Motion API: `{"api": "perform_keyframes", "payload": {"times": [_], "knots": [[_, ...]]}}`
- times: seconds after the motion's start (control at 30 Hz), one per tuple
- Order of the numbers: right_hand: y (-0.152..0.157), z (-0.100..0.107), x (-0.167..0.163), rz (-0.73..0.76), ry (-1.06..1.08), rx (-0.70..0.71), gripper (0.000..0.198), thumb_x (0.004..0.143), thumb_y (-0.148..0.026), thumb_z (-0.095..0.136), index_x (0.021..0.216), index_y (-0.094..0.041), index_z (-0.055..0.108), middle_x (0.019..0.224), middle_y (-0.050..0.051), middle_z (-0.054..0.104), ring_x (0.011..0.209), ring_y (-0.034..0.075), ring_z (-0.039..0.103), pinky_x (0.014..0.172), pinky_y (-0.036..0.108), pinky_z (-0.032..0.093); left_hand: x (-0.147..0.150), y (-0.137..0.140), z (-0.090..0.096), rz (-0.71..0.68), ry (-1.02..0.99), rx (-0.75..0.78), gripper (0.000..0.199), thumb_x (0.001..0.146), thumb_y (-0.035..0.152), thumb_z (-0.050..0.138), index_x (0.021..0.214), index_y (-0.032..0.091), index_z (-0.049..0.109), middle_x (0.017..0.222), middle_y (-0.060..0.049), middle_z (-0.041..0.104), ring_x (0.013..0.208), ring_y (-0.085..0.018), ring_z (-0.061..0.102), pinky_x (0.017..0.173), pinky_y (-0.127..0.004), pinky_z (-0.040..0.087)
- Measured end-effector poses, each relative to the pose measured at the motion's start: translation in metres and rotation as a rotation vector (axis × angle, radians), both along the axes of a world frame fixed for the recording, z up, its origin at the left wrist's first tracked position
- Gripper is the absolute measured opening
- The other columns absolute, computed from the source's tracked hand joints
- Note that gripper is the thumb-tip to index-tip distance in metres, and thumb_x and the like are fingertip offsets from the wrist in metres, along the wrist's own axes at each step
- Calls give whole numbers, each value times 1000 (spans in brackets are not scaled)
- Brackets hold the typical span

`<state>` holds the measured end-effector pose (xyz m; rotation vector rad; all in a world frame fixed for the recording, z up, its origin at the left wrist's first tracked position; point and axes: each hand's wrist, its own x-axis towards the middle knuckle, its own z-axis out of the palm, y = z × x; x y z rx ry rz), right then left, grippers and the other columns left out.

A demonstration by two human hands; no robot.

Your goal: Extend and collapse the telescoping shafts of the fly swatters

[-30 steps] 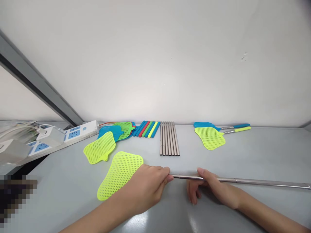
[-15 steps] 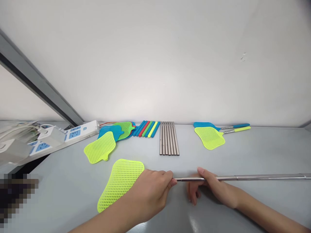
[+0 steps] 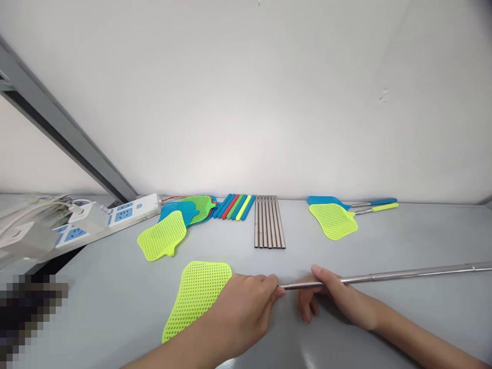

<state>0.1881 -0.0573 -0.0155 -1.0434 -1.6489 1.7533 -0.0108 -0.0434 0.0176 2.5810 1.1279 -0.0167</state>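
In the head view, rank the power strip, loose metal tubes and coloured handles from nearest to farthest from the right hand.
1. Metal tubes: ahead and left of the right hand.
2. Coloured handles: just left of the tubes.
3. Power strip: at the far left.

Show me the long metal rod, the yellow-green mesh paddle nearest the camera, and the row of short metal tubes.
Long metal rod [image 3: 392, 275]: head view, on its bare shaft.
Yellow-green mesh paddle [image 3: 202, 293]: head view, on its visible perforated face.
Row of short metal tubes [image 3: 268, 223]: head view, on the middle tube.
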Motion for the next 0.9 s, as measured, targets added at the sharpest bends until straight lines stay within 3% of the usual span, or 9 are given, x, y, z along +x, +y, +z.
{"api": "perform_keyframes", "payload": {"times": [0.3, 0.57, 0.9], "knots": [[6, -6, -5, -131, 142, -90, 61, 85, -47, 14, 60, -12, 57, 59, 6, 55, 49, 12, 47, 55, 27, 39, -2, 4, -1, 36, -38, 65, 35, 88, 33, 17, 66, 18, 39, 62, 1, 55, 53, -13, 50, 47, -25, 26], [11, -7, -5, -241, 306, -243, 51, 81, -47, 32, 54, -10, 55, 52, 5, 51, 51, 12, 48, 50, 25, 37, -8, 15, 7, 49, -120, 88, 35, 88, 35, 19, 69, 18, 43, 65, 0, 53, 57, -12, 48, 52, -25, 31], [13, -3, -3, -321, 400, -288, 45, 83, -41, 34, 54, -11, 52, 52, 3, 48, 52, 12, 47, 52, 25, 34, -19, 30, 22, -66, -37, 216, 31, 88, 30, 22, 68, 18, 43, 63, 0, 50, 62, -14, 44, 65, -28, 32]]}}
